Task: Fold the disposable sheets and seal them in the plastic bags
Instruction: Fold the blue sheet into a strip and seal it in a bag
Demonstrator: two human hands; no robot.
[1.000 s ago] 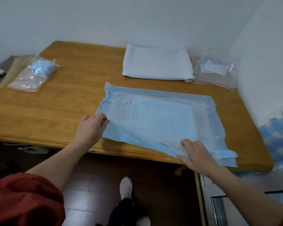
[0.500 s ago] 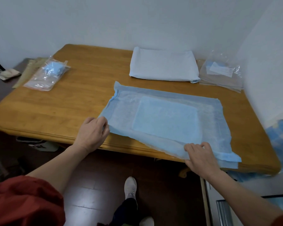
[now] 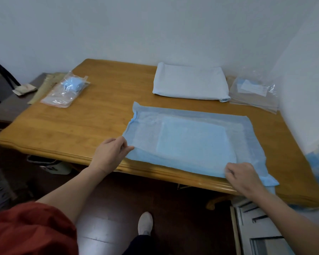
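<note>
At the near edge of the counter, the blue sheet is lying spread flat, barely shifted over the last second — only the grips are tightening; the first fold is likely just starting, with bagging not yet begun. The left hand is pinching the near-left corner, fingers closed on it; the right hand is curling onto the near-right edge — clamped on the sheet.

No words or numbers can be read. A white label lies inside the clear bag at the far right corner of the tabletop, but its print is too small. A white thing under the near left edge has dark, blurry marks.
</note>
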